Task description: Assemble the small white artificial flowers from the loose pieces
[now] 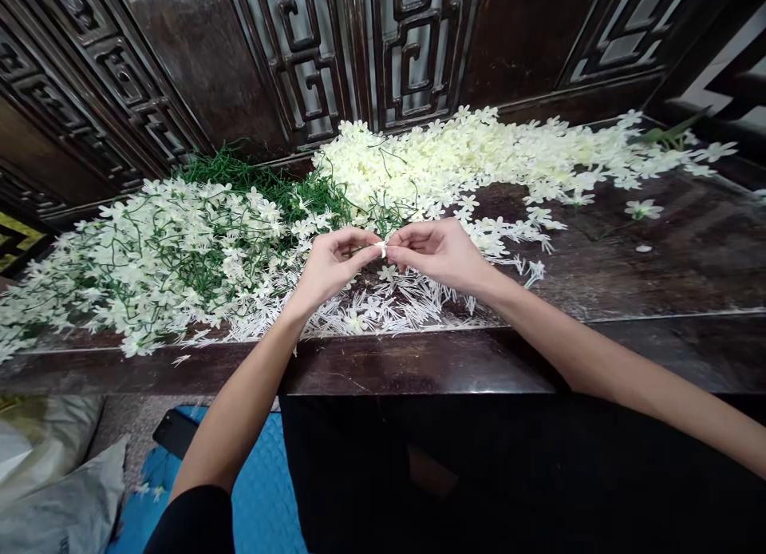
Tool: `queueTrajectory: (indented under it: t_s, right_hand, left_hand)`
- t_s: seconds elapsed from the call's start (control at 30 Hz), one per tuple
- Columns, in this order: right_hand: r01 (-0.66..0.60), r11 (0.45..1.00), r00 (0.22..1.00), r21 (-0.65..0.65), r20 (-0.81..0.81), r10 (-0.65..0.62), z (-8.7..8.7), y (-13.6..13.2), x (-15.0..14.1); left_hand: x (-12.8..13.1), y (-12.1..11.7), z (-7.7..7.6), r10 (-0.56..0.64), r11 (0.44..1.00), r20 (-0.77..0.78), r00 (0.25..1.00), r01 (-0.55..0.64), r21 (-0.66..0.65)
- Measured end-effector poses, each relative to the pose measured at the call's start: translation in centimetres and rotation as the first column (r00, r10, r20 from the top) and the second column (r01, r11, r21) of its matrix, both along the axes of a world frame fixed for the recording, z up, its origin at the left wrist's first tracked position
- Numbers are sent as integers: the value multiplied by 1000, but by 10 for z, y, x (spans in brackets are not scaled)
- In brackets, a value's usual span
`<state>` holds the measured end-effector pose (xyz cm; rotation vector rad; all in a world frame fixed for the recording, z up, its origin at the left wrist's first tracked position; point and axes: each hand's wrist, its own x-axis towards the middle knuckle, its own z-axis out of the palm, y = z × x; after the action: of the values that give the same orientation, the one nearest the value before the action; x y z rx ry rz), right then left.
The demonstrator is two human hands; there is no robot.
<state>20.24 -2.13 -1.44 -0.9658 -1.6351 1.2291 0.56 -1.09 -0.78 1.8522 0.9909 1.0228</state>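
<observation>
My left hand (333, 260) and my right hand (438, 252) meet fingertip to fingertip over a dark wooden table (419, 362). Both pinch a small white artificial flower piece (381, 248) between thumb and forefinger. A thin green stem seems to run from the left fingers, but it is hard to make out. Under the hands lies a scatter of loose white flower pieces (383, 306). To the left is a heap of white flowers on green stems (173, 259).
A second heap of white flowers (479, 155) stretches along the back right, before carved dark wooden panels (359, 51). Bare green stems (239, 175) lie behind the heaps. Single blossoms (643, 209) sit on the right tabletop. A blue mat (263, 490) and grey sacks (53, 474) lie below.
</observation>
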Motion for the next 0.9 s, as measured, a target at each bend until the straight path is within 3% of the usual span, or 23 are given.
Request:
queueTrajectory:
  t_s: [0.37, 0.57, 0.9]
  right_hand:
    - [14, 999, 1000, 52, 10, -15, -2, 0, -1]
    - [78, 994, 997, 83, 13, -79, -2, 0, -1]
    - [18, 995, 998, 96, -57, -12, -4, 3, 2]
  left_hand:
    - [1, 0, -2, 73, 995, -39, 997, -70, 74]
    - [1, -2, 0, 44, 997, -68, 997, -40, 59]
    - [1, -1, -1, 71, 991, -112, 991, -57, 117]
